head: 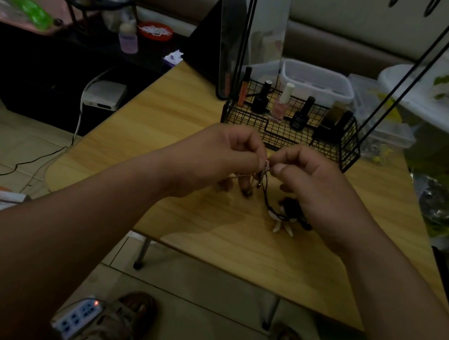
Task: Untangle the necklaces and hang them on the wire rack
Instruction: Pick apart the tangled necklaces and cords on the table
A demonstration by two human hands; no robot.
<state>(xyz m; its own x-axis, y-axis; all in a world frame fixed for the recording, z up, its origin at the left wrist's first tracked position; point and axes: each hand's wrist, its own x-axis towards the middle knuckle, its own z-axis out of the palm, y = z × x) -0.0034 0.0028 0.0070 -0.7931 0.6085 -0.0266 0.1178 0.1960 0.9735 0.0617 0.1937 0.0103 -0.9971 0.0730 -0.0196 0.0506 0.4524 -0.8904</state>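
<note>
Both hands meet above the wooden table, just in front of the wire rack. My left hand and my right hand pinch a small knot of tangled necklaces between their fingertips. A thin silver chain trails from the knot under my left hand. A black cord hangs down to a shell pendant lying on the table by my right palm. The rack's tall black rods rise to hooks at the top edge of the view.
The rack's basket holds several nail polish bottles. A clear plastic box and a mirror stand behind it. A power strip and cables lie on the floor by my sandalled feet. Cluttered bags sit left and right.
</note>
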